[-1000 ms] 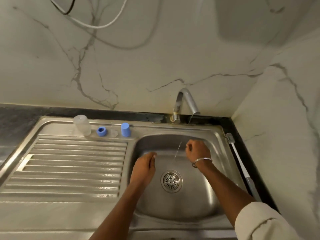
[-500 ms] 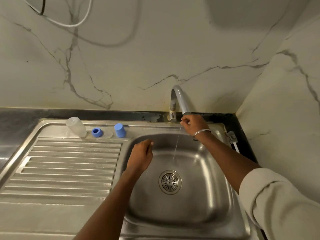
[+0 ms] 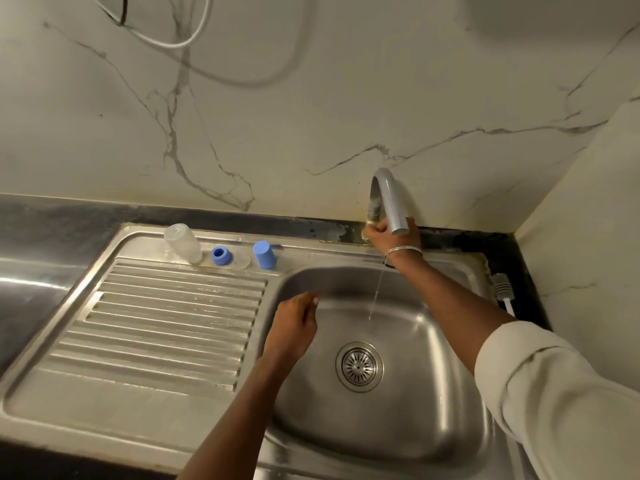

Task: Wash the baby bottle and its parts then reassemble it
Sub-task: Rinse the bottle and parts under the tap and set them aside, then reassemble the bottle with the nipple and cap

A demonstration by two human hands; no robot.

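The right hand (image 3: 389, 233) is up at the back of the sink (image 3: 450, 393), its fingers curled round the foot of the grey tap (image 3: 388, 195), a thin metal bangle (image 3: 403, 251) on the wrist and a pale sleeve (image 3: 554, 393) pushed up the forearm; a thin thread of water (image 3: 375, 296) falls from near the wrist into the basin, landing above the round drain (image 3: 359, 366). The left hand (image 3: 294, 323) hangs over the left side of the basin, fingers loosely bent and holding nothing, not in the water. The task's things stand in a row on the flat steel ledge behind the ribbed drainboard (image 3: 166, 323), well apart from both hands: the clear bottle (image 3: 181, 243) furthest left, leaning; just beside it the blue ring (image 3: 219, 255); then a low clear piece (image 3: 241, 260), too faint to make out; then the blue cap (image 3: 264, 254) nearest the basin. A brush (image 3: 502, 289) with a grey head and white handle lies along the right rim of the sink, on the dark desk (image 3: 52, 216); a white cable (image 3: 173, 43) loops across the veined marble wall (image 3: 311, 116) above.
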